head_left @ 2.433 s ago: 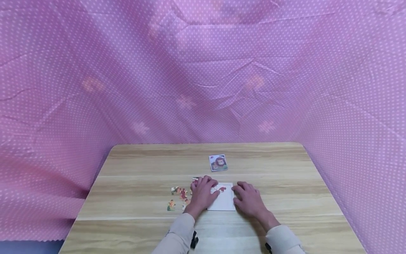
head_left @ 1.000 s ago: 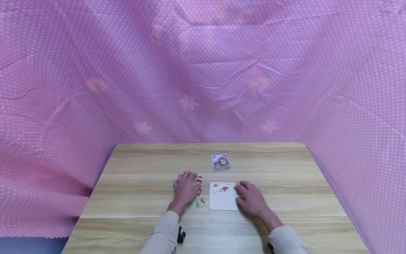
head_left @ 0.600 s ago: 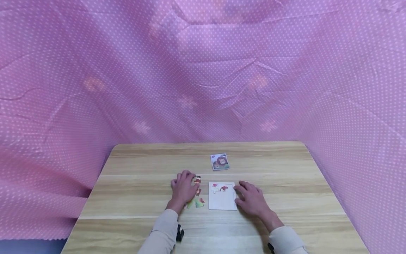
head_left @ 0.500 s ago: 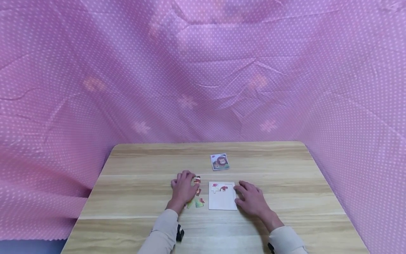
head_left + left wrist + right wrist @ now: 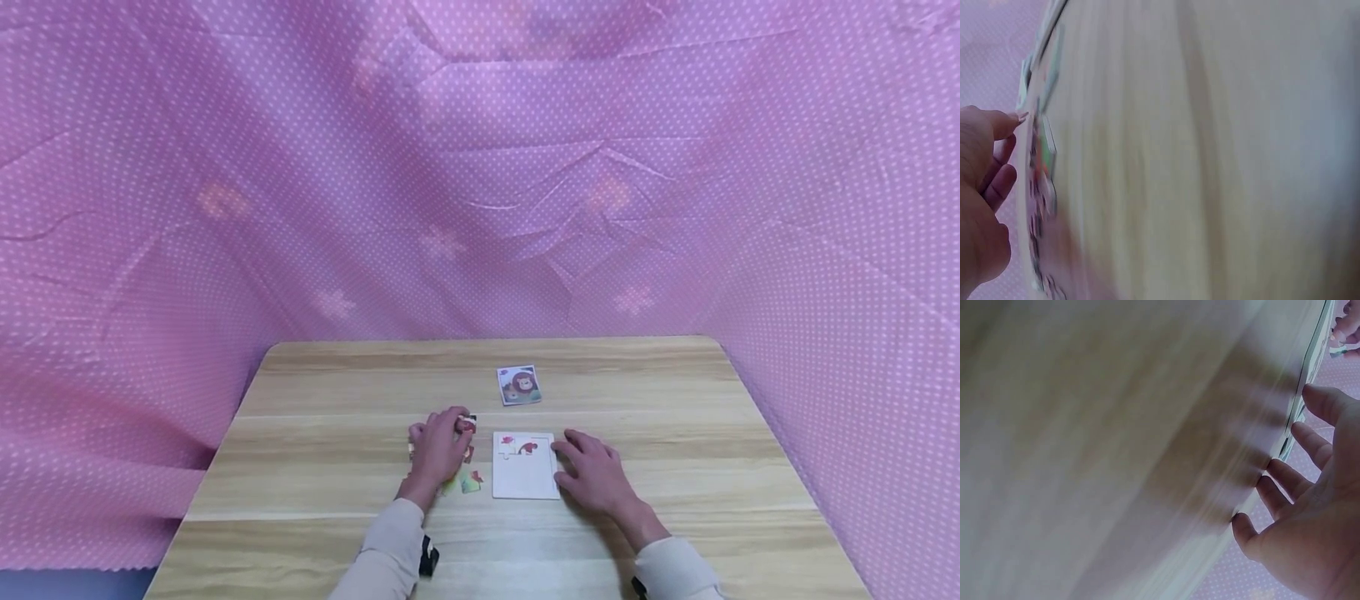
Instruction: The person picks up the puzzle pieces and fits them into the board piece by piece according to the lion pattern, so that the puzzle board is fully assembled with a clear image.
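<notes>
A piece point(image 5: 468, 425) is pinched between thumb and finger of the left hand point(image 5: 438, 452), left of the board point(image 5: 525, 479). The right hand point(image 5: 596, 477), fingers loosely spread, touches the board's edge. Beyond lies a card point(image 5: 519, 386) (lion pictured).

Head view: you get soft, fairly even light, with paler and deeper bands down the pink curtain point(image 5: 480, 167). Pale sheen on the near part of the table point(image 5: 517, 542); shadow under your right hand point(image 5: 595, 477). Detail on the puzzle pieces point(image 5: 471, 481) comes out soft. Your left wrist view is hazy, wood grain smeared, bluish glare at right. Right wrist dimmer: your fingers point(image 5: 1291, 479) throw long, blurred shadows.
</notes>
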`<action>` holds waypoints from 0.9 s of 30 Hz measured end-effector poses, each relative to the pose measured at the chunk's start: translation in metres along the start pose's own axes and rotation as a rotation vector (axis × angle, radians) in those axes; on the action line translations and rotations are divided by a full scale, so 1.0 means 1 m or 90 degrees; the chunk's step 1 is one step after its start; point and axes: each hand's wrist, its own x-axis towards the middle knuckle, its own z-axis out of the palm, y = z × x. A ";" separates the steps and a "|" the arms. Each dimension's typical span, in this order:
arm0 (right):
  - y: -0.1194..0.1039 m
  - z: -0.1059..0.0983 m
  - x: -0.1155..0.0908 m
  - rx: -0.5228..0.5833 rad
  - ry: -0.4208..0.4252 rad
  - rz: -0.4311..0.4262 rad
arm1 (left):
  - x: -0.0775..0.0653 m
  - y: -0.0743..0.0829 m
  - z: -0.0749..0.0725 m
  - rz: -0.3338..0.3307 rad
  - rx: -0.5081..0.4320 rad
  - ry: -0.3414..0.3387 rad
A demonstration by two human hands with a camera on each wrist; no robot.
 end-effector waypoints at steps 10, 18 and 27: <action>0.004 -0.002 -0.005 0.001 -0.002 -0.005 | -0.009 0.030 0.013 0.039 -0.065 -0.012; 0.011 0.001 -0.007 -0.004 -0.002 -0.012 | -0.016 0.047 0.026 0.061 -0.107 -0.047; 0.011 -0.003 -0.011 -0.007 0.006 -0.031 | -0.024 0.068 0.037 0.080 -0.093 -0.060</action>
